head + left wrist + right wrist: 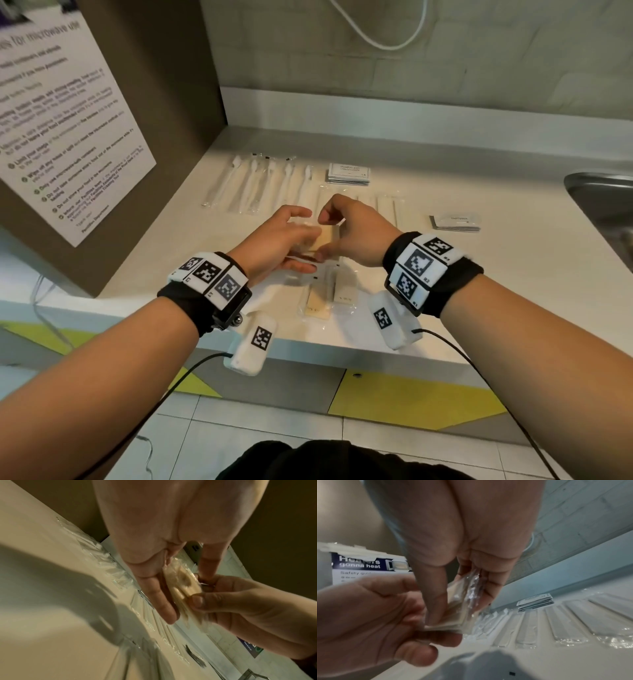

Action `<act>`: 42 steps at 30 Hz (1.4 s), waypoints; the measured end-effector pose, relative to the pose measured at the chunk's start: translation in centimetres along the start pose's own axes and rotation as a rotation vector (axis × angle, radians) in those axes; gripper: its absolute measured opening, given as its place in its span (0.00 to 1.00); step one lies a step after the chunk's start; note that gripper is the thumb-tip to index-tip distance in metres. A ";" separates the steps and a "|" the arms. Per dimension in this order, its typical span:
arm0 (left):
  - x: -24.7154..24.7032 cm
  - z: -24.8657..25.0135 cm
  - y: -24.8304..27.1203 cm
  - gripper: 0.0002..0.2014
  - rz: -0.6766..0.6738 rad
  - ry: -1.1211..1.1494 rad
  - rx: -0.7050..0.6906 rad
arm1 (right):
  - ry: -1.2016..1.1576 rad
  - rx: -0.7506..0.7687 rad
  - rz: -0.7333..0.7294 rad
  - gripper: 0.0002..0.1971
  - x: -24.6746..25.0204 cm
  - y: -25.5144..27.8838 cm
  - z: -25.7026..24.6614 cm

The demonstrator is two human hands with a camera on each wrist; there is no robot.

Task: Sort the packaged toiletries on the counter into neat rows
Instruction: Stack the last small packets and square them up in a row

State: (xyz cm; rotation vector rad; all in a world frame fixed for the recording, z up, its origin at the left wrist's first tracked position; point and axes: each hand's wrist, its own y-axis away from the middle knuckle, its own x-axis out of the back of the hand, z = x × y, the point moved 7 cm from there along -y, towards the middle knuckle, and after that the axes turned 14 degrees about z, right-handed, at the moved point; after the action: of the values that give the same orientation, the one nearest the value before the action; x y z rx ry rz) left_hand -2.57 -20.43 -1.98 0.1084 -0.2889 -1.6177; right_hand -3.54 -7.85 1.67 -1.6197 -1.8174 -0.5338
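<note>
Head view: far along the surface (445, 164), a finished row of wrapped toothbrushes (260, 186) laid side by side at far left; just right of it, a squared stack of shampoo sachets (348, 174); nearer, a second row of clear-wrapped sticks (387, 209) running right from behind the hands; well right again, a small stack of toothpaste sachets (455, 222); so, by the look of it, well over half done. In the middle, above the surface, left hand (281, 240) and right hand (356, 233) meeting on a bundle of tan packets (327, 238); left fingers nearly straight beneath it, right fingers curled, pinching its edge. Still loose at the near edge: a few wrapped pieces (325, 291) lying overlapped, not yet in any row.

Left wrist view: left hand (154, 555) flat and mostly open, fingers (159, 599) straight against the tan packets (181, 582); right hand (240, 601) gripping the other side with thumb and curled fingers; rows of wrappers blurred behind.

Right wrist view: right hand (462, 561) closed on the cellophane-covered packets (462, 608), thumb on one face, fingers on the other; left hand (376, 615) supporting from below, fingers loosely bent; beyond, the stick row (556, 622) and shampoo sachets (536, 601) already tidy. Left to do, as a judgement: laying out this bundle and the near pile.
</note>
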 end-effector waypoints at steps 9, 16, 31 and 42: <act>1.6 -0.3 -0.1 0.19 0.015 0.044 -0.093 | 0.100 -0.006 0.035 0.36 0.1 -0.6 0.4; 1.4 0.7 -0.3 0.23 -0.015 0.057 -0.138 | -0.054 -0.068 -0.069 0.16 -0.2 -1.0 0.5; 2.5 0.6 -1.7 0.19 0.032 -0.036 -0.126 | 0.062 -0.130 -0.001 0.25 0.3 -2.3 1.6; 4.7 -1.2 -1.9 0.18 0.105 -0.095 -0.104 | 0.384 0.083 -0.398 0.28 -3.1 2.3 5.3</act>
State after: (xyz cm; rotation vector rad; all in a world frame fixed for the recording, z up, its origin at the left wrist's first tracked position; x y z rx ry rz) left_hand -4.49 -25.12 -3.09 -0.0621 -0.2784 -1.5330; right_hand -2.22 -6.18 -4.52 -1.0130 -1.8352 -0.8660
